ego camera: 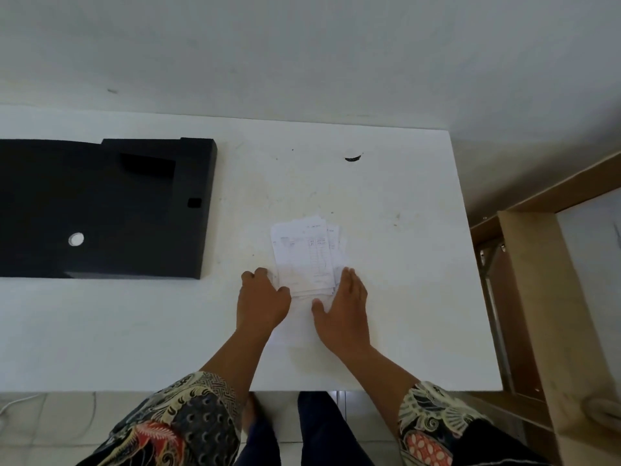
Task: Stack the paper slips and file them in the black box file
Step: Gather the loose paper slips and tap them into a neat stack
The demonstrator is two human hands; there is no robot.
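Paper slips (307, 253), the subject of the task, lying in a loose pile near the middle of a white table (386, 203), toward its near edge.

White table filling most of the view, seen from above, with a pale wall (302, 48) behind its far edge.

Black box file (100, 210) lying flat on the far left part of the table, well apart from the slips. Appears closed, a round finger hole showing near its near end. Probably left to one side so the middle stays free for tidying the pile.

Wooden furniture (524, 297) standing past the right edge of the table.

Patterned sleeves (188, 422) entering from the near edge, one arm to each side of the pile.

Left hand (263, 297) at the near left corner of the slips, fingers curled, thumb touching the pile edge. Right hand (342, 311) at the near right side, flat and spread, fingertips against the slips. Neither hand gripping or lifting anything; both pressed in from opposite sides, most likely to square the fanned edges.

Slips uneven, several edges showing on the far right side, faint printed lines on top. Stacking apparently unfinished, filing not yet begun.

Small dark mark (353, 158) on the table, far beyond the pile; nature unclear.
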